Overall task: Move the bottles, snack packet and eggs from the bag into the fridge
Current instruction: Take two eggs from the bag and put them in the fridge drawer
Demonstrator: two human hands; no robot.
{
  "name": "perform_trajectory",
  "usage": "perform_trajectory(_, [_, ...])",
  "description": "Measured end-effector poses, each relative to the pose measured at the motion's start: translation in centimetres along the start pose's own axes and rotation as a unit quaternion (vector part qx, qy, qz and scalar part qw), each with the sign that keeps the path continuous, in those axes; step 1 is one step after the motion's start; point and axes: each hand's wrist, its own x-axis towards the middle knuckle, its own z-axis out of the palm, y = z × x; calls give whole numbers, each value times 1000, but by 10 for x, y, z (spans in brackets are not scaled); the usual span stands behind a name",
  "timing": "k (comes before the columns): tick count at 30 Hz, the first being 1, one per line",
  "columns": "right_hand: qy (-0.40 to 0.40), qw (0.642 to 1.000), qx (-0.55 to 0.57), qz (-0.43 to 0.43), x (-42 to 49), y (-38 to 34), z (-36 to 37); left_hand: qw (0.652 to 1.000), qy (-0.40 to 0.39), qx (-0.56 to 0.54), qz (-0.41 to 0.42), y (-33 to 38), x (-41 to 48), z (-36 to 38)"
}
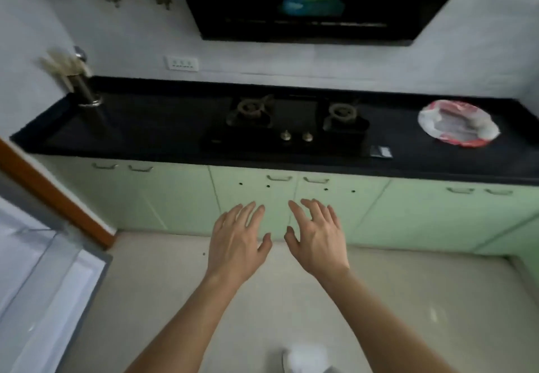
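Left hand (237,238) and right hand (316,238) out front, side by side and just apart, fingers spread and relaxed, gripping nothing. Hovering over the floor before the green cabinets, short of the counter (145,127).

Beyond them, at mid-counter, the stove (291,122). Near the front edge to its right, a small dark flat thing (380,151), too blurred to name. Over by the counter's right end, the bag (458,123): red and white plastic, mouth open, slumped low. Can't tell whether bottles, snack packet or eggs lie inside; nothing showing in it from here. Down at the lower left, the fridge (43,270), door seemingly swung open, well apart from the bag.

Now the risks. Thin, slack plastic, so likely to drag or fold if grabbed one-handed, tipping out whatever remains. Eggs, if any are left, liable to crack from a squeeze or a knock on the counter's edge. A long carry across the floor to the fridge, so room for a smooth bottle to slip. And that open door, easy to bump on the turn back.
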Motion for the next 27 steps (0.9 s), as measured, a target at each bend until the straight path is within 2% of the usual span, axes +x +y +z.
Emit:
perform_trajectory(5, [14,991,-47,128,-62,41,-27,993,-41,-35,108,49,-5,20])
perform_trajectory(12, [32,957,-84,276,-141,85,-58,968,-69,-66,231,123,-15,31])
perform_trajectory(19, [48,931,-106,345,-188,128,-82,945,-81,-76,308,200,-12,43])
perform_trajectory(27, [54,923,-107,367,-215,205,-92,929,-95,-56,352,289,10,72])
